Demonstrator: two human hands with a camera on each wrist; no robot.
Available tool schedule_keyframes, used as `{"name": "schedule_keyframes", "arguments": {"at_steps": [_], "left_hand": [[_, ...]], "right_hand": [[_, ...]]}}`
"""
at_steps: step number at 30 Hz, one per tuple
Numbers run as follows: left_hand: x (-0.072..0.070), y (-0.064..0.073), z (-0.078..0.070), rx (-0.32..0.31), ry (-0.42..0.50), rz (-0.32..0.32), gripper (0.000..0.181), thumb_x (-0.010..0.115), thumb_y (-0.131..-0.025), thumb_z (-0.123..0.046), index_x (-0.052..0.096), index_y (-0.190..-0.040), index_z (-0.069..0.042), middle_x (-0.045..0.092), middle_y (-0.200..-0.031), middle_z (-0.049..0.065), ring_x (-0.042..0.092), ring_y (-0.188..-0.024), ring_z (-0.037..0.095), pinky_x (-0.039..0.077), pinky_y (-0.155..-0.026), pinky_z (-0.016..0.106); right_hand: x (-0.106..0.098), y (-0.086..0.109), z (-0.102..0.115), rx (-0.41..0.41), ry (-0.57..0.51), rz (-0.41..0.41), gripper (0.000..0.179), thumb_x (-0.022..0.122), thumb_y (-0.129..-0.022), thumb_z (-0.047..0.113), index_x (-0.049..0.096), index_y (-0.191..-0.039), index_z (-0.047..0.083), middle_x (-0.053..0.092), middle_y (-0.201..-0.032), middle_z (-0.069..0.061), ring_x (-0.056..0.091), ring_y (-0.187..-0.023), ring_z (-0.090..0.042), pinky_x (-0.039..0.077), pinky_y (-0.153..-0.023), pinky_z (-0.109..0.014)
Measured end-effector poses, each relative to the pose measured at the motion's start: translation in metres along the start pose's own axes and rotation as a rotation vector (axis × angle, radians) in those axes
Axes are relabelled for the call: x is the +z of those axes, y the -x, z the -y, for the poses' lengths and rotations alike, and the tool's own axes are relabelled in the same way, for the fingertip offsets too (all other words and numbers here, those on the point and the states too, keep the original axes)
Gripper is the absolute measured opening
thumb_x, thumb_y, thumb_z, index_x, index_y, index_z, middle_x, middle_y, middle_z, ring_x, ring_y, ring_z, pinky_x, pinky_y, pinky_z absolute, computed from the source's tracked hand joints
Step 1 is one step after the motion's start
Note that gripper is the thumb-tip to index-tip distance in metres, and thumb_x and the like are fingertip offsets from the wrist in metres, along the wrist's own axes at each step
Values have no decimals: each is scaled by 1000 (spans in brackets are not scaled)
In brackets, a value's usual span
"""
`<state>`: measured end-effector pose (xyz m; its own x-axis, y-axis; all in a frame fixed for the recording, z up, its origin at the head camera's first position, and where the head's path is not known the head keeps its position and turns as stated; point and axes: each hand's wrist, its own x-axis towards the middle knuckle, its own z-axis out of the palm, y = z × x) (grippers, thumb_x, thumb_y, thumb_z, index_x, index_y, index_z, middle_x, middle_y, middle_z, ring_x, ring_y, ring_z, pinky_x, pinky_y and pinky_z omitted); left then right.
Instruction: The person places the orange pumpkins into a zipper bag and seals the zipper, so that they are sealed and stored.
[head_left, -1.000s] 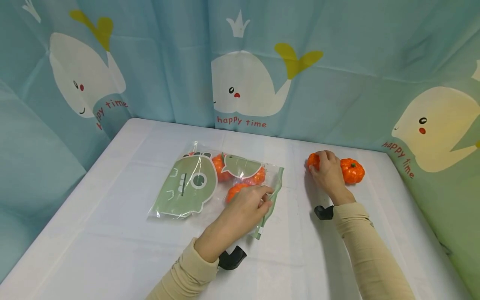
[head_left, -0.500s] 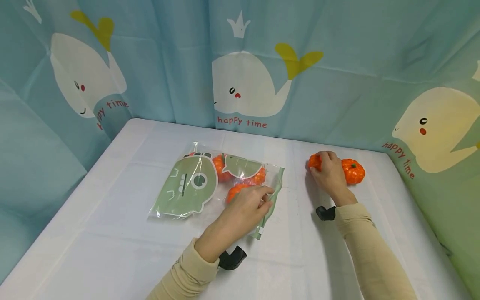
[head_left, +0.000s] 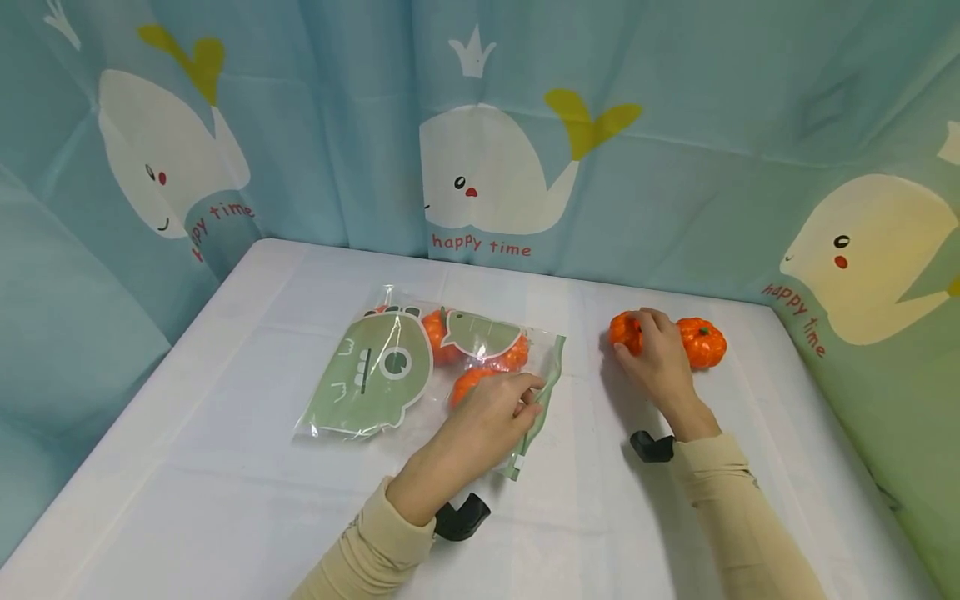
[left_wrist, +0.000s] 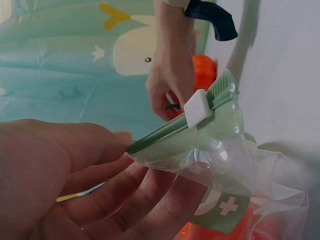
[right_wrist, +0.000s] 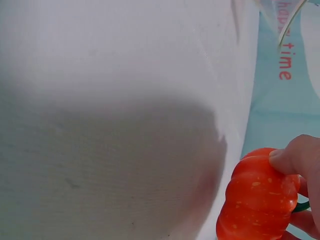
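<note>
A clear zip bag point(head_left: 375, 379) with green monster prints lies at the left centre of the table, several small orange pumpkins point(head_left: 468, 385) inside it. My left hand point(head_left: 474, 427) pinches the bag's green zip edge between thumb and fingers; a white slider point(left_wrist: 198, 108) shows on that edge in the left wrist view. To the right, my right hand point(head_left: 662, 360) grips another small orange pumpkin point(right_wrist: 260, 197), thumb on its side and fingers by its green stem. Just right of that hand sits one more pumpkin point(head_left: 702, 343) on the table.
The white-covered table point(head_left: 225, 500) ends at a blue-green curtain point(head_left: 337, 125) with whale prints at the back and both sides. Black curved pieces point(head_left: 463, 517) stick out at both wrists, below beige sleeves.
My right hand has drawn slightly back toward me with its pumpkin, which shows a little more. The left hand keeps its hold on the bag's edge.
</note>
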<state>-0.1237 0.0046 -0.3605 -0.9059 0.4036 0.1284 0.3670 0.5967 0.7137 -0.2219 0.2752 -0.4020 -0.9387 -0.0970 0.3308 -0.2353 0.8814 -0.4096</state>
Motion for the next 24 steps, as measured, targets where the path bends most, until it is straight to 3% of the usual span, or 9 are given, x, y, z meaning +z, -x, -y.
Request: {"name": "schedule_keyframes", "arguments": {"at_steps": [11, 24], "left_hand": [[0, 0, 1, -3, 2, 9, 29, 64, -95, -10, 66, -123, -4, 71, -100, 5, 60, -81, 11, 54, -75, 20], [-1, -1, 1, -12, 10, 12, 29, 65, -95, -11, 67, -123, -4, 72, -100, 5, 63, -83, 12, 55, -77, 23]], "right_hand": [[-2, 23, 14, -65, -89, -60, 42, 72, -83, 1, 56, -121, -9, 51, -134, -31, 45, -126, -49, 36, -107, -63], [-1, 49, 38, -13, -150, -61, 47, 74, -83, 2, 56, -125, -7, 52, -136, -28, 46, -128, -45, 35, -109, -60]]}}
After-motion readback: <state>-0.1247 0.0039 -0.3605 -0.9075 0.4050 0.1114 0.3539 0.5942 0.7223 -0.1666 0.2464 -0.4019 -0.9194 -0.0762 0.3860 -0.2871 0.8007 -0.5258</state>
